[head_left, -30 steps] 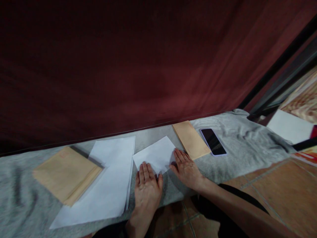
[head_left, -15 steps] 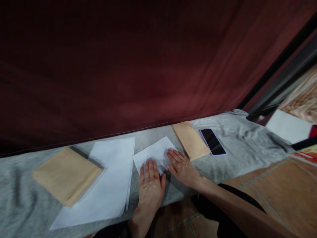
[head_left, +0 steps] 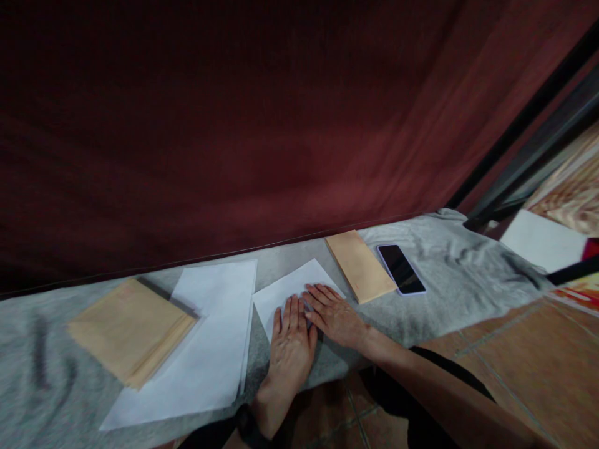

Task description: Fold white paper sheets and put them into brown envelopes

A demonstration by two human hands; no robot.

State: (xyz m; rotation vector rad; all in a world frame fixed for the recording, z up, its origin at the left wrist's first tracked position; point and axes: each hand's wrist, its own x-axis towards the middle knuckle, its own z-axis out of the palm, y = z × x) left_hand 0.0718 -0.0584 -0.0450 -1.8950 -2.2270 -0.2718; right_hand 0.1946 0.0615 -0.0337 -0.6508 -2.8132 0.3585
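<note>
we see the left hand (head_left: 291, 340) lying flat, palm down, fingers straight and close together, pressing on the near part of a white paper sheet (head_left: 282, 289). the right hand (head_left: 335, 315) is flat and spread too, its fingers laid across the same sheet and pointing towards the left hand. the two hands sit just beside each other; we cannot tell whether they touch. neither hand closes around anything: both only press down. the sheet lies under both hands, its far corner showing beyond the fingertips, on a grey cloth (head_left: 468, 274) that covers the surface.

just left of the left hand lies a stack of white paper (head_left: 206, 349), its edge close beside the sheet. farther left, overlapping that stack, is a pile of brown envelopes (head_left: 128, 327). beyond the right hand and to its right lies a single brown envelope (head_left: 360, 267), near the sheet's corner. a phone (head_left: 401, 268), screen dark, lies just beside that envelope on the side away from the hands. a dark band (head_left: 244, 425) circles the left wrist. a dark red curtain (head_left: 234, 125) hangs beyond everything, and tiled floor (head_left: 515, 355) shows to the right of the right forearm.
</note>
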